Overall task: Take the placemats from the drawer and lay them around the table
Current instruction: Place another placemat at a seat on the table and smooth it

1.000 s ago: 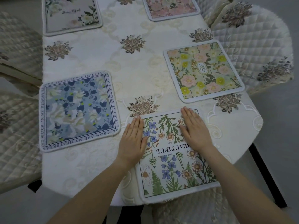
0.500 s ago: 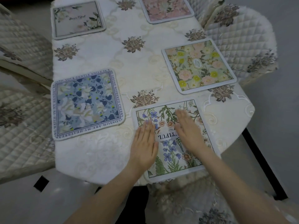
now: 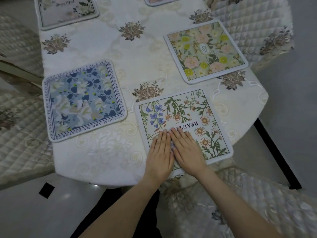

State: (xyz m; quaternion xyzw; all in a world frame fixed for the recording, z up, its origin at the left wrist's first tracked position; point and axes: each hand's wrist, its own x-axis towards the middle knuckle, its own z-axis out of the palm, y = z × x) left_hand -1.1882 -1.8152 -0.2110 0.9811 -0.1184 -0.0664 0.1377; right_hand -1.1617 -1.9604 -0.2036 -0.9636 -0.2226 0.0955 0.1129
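A white placemat (image 3: 192,115) printed with wildflowers and the word BEAUTIFUL lies at the near end of the table (image 3: 147,54). My left hand (image 3: 160,155) and my right hand (image 3: 187,150) lie flat on its near half, side by side and touching, fingers straight. A blue floral placemat (image 3: 84,100) lies at the left edge. A placemat (image 3: 205,50) with pink and yellow flowers lies at the right edge. A pale grey placemat (image 3: 66,11) sits far left, and a pink one (image 3: 163,0) is cut off at the top.
The table wears a cream embroidered cloth. Quilted chairs stand close on the left (image 3: 18,127), at the far right (image 3: 253,31) and right in front of me (image 3: 240,203). A black table leg (image 3: 276,152) shows at the right over a pale floor.
My hands have slid back along the BEAUTIFUL placemat toward me and come together until they touch. The mat now sits farther onto the table, with less overhang at the near edge.
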